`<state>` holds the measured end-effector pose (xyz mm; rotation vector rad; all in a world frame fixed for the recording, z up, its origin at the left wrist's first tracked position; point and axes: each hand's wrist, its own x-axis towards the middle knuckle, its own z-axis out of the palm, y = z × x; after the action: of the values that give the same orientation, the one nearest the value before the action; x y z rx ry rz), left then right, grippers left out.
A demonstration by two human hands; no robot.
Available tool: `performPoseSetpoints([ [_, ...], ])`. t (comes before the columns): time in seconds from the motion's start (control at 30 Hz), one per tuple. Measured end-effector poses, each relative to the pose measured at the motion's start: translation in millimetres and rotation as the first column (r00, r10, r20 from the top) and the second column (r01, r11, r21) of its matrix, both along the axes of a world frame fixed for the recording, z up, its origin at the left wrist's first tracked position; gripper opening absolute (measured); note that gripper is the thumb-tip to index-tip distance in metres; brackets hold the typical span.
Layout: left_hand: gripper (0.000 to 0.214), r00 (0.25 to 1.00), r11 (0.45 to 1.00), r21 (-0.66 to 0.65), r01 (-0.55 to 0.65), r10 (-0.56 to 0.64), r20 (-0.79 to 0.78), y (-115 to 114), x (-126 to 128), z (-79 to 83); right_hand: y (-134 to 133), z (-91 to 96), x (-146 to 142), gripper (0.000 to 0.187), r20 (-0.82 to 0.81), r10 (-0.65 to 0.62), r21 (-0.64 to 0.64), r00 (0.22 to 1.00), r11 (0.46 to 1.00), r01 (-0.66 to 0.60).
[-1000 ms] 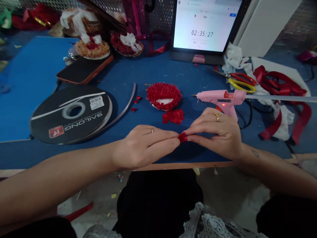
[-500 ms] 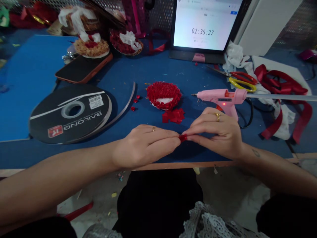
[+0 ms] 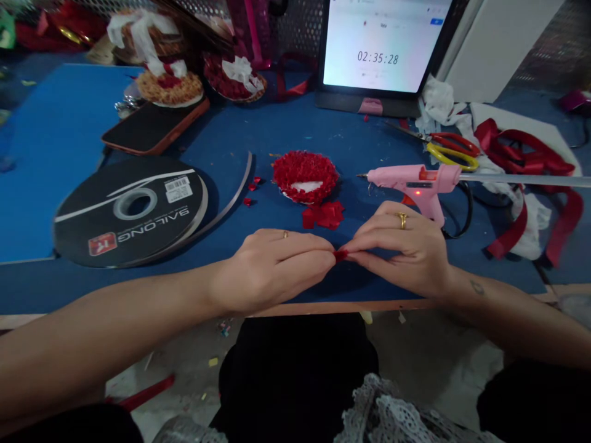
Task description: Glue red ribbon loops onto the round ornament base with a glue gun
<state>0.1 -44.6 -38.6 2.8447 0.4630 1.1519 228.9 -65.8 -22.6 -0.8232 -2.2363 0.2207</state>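
Between my two hands, near the table's front edge, is a small piece of red ribbon [image 3: 340, 255]. My left hand [image 3: 281, 271] pinches its left end, and my right hand [image 3: 399, 246] pinches the other end; the fingertips hide most of it. Just beyond lie several cut red ribbon pieces [image 3: 323, 215] in a loose pile. Behind that pile sits a round piece covered in red ruffles [image 3: 307, 172], with a white patch bare at its front. A pink glue gun [image 3: 415, 179] with its red light lit lies beyond my right hand, nozzle pointing left.
A black ribbon spool [image 3: 115, 221] with a loose grey ribbon tail lies at left. Behind it is a phone [image 3: 148, 132] beside decorated rounds. A tablet [image 3: 378, 46] stands at the back. Scissors [image 3: 455, 151] and dark red ribbon [image 3: 521, 147] lie at right.
Both hands stay almost in place, still pinching the red ribbon piece, with only a slight shift. The tablet's timer has gone from 02:35:27 to 02:35:28.
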Motion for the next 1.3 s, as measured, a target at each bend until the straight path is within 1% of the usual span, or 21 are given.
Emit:
performPoseSetpoints([
  [0.2,0.006,1.0,1.0,-0.008,0.011,-0.011,0.01,1.2,2.8,-2.0,-0.9,-0.6,-0.8,0.006,0.05,-0.034,0.037,0.998,0.999,0.032],
  [0.3,0.009,0.999,0.997,-0.069,0.027,-0.024,0.04,0.5,4.5,-1.9,-0.8,-1.5,-0.8,0.006,0.059,-0.036,0.058,0.998,0.998,0.032],
  [0.4,0.012,0.999,0.994,-0.11,0.017,-0.013,0.039,-0.3,6.4,-1.4,-1.4,-2.9,-0.7,0.004,0.074,-0.06,0.085,0.996,0.995,0.053],
  [0.53,0.013,1.0,0.995,-0.102,0.016,-0.014,0.026,0.0,8.6,-1.7,-4.2,-5.1,-0.9,0.003,0.107,-0.091,0.15,0.99,0.986,0.074],
  [0.77,0.011,1.0,0.995,-0.101,0.011,-0.011,-0.002,1.3,9.7,-2.5,-8.5,-7.2,-2.1,0.005,0.223,-0.15,0.254,0.963,0.963,0.092],
  [1.1,0.01,1.0,0.992,-0.126,0.007,-0.007,0.0,2.7,10.3,-4.5,-8.1,-5.3,-1.9,0.009,0.281,-0.161,0.277,0.946,0.957,0.081],
  [1.3,0.012,1.0,0.989,-0.145,0.012,-0.014,-0.012,0.7,10.2,-5.8,-10.1,-5.5,-4.9,0.015,0.299,-0.194,0.293,0.934,0.95,0.103],
])
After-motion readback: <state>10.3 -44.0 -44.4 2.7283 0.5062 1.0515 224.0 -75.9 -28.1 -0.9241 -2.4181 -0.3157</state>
